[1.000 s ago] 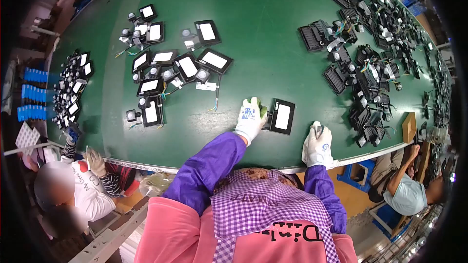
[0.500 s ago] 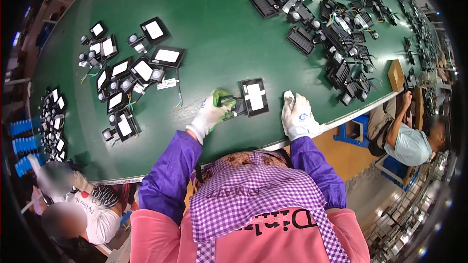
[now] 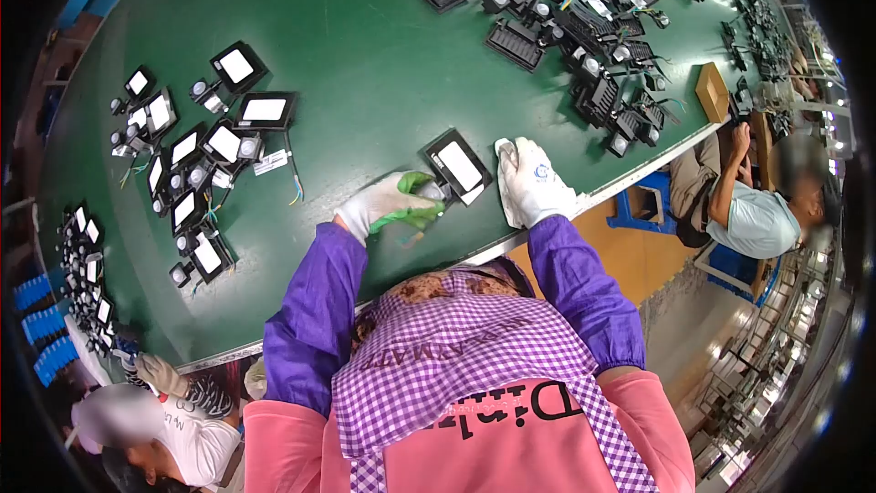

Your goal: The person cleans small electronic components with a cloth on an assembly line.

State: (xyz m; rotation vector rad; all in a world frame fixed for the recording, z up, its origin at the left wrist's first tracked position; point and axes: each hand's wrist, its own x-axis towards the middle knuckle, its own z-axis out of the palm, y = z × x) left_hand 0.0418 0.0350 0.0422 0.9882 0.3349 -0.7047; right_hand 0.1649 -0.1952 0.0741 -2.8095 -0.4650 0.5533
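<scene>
My left hand (image 3: 394, 201), in a white glove with green fingers, is closed around the sensor end of a black floodlight (image 3: 459, 167). The light's white panel faces up, and its frame stands slightly turned on the green table. Part of the sensor is hidden by the fingers, and blurred wires hang below them. Just right of the frame, my right hand (image 3: 537, 184), gloved in white, presses on a white cloth (image 3: 507, 201) at the tabletop.
More floodlights (image 3: 224, 141) lie panel-up on the left of the green table (image 3: 356, 64). A heap of floodlights (image 3: 593, 46) with ribbed backs upward covers the right side. A cardboard tray (image 3: 713, 93) sits near a seated person (image 3: 753, 215); another person (image 3: 196, 429) works at lower left.
The floodlight has been turned a little, its top edge swinging left. My right hand has come closer to it, and more of the cloth shows. The whole view has shifted.
</scene>
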